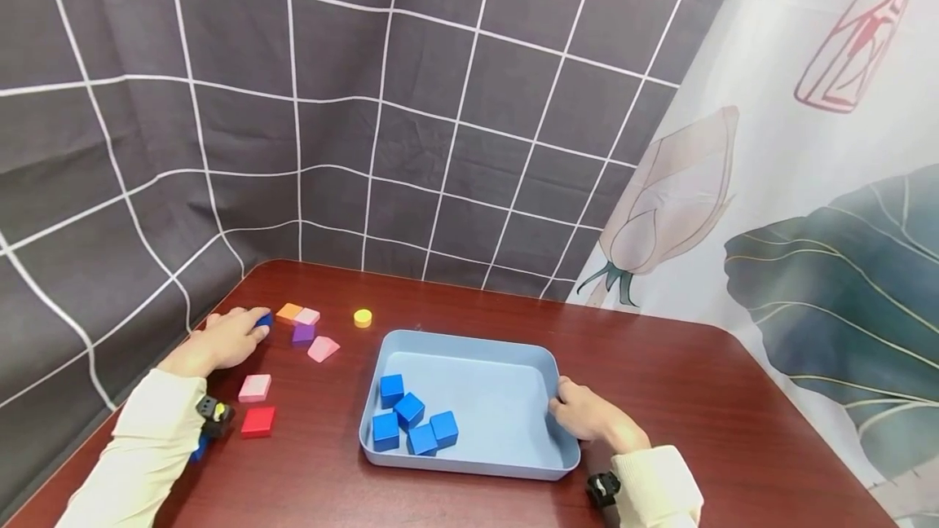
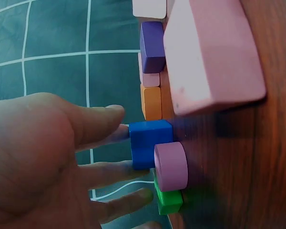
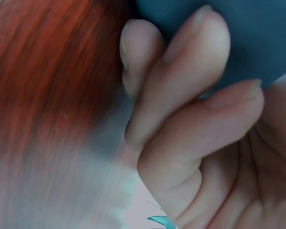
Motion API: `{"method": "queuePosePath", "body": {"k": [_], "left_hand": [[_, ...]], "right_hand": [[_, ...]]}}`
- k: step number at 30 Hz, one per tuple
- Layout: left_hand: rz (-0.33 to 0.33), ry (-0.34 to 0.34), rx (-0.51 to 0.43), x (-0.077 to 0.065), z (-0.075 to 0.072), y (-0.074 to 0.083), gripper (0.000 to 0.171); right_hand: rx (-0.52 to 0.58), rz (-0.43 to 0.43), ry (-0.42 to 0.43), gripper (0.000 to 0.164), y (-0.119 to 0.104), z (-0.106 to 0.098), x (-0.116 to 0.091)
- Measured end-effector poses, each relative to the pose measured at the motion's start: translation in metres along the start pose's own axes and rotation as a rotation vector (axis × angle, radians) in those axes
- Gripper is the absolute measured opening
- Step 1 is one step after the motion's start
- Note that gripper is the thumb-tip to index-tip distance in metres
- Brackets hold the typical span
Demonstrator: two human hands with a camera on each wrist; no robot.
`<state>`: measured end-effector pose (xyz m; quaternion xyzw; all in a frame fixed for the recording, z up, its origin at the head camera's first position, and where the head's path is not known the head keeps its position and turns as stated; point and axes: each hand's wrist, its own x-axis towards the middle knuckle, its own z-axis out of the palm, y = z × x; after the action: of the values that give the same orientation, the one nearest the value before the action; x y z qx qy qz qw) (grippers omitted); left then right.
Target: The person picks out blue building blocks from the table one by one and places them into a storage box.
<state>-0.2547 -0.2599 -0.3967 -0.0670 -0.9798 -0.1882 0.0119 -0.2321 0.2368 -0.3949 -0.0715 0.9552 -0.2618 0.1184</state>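
Observation:
At the left of the table, my left hand (image 1: 223, 338) reaches toward a blue cube (image 2: 151, 143). Its fingers are extended, with fingertips right at the cube's side and the thumb held apart from it. A pink cylinder (image 2: 171, 166) and a green block (image 2: 169, 201) lie beside that cube in the left wrist view. My right hand (image 1: 587, 412) grips the right rim of a light blue tray (image 1: 484, 468), fingers curled at its wall in the right wrist view. Several blue cubes (image 1: 385, 431) sit in the tray's left part.
Right of the left hand lie orange (image 1: 289, 313), purple (image 1: 303, 335) and pink (image 1: 323, 349) blocks, with a yellow disc (image 1: 363, 318) farther right. A pale pink block (image 1: 254, 388) and a red block (image 1: 258, 422) lie near the left wrist. A grid-patterned curtain (image 1: 433, 129) hangs behind the table.

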Motion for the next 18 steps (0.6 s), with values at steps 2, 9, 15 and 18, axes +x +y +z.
{"method": "queuePosePath", "body": {"k": [2,9,15,18], "left_hand": [[0.036,0.032,0.008,0.001,0.000,-0.001,0.037],[0.124,0.067,0.000,0.000,-0.005,0.006,0.025],[0.083,0.048,-0.013,-0.001,-0.005,0.012,0.023],[0.083,0.051,-0.020,-0.002,-0.002,0.014,0.024]], "right_hand": [[0.001,0.005,0.002,0.013,0.000,0.000,0.000],[0.006,0.011,-0.003,0.014,-0.002,0.000,0.000],[-0.011,-0.009,-0.001,0.011,-0.002,0.000,0.000],[-0.025,-0.006,0.004,0.008,-0.001,0.001,-0.001]]}}
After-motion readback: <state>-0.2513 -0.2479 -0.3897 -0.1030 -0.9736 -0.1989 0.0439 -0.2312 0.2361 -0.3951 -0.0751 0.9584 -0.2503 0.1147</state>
